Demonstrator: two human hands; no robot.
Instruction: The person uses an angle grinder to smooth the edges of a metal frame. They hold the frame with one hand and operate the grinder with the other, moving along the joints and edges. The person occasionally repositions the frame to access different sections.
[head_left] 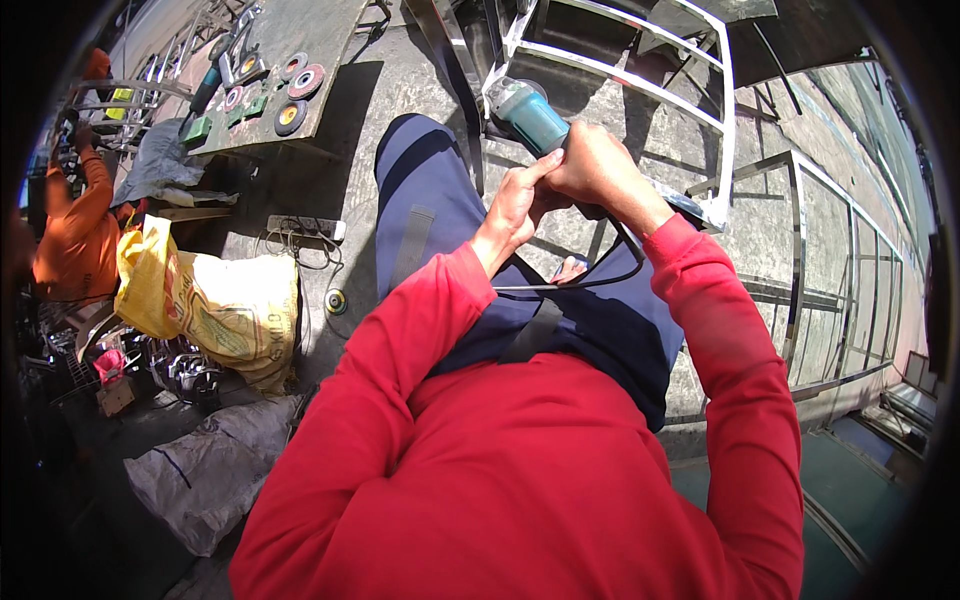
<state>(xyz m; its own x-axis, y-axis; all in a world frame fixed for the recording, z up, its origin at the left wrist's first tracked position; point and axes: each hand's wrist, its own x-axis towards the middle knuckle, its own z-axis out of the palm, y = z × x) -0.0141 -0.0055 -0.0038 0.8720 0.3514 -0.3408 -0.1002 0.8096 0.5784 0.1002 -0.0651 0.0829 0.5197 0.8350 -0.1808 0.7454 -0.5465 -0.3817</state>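
A teal angle grinder [535,118] with a silver head lies against the corner of a welded metal frame [628,78], ahead of my knees. My right hand [600,172] is closed around the rear of its body. Lower and to the left, my left hand [512,212] is closed at the grinder's back end, its thumb pressed up beside the right hand; its other fingers are partly hidden. A black cable [625,262] curves from beneath my hands across my lap. The grinder's disc is mostly hidden by the tool head.
Sanding discs [306,82] and another grinder [208,88] lie on a board [335,45] at upper left. Below are a power strip [308,228], a yellow sack [235,305] and a whitish sack [215,465]. A person in orange [80,235] sits far left. More metal framing [798,255] stands right.
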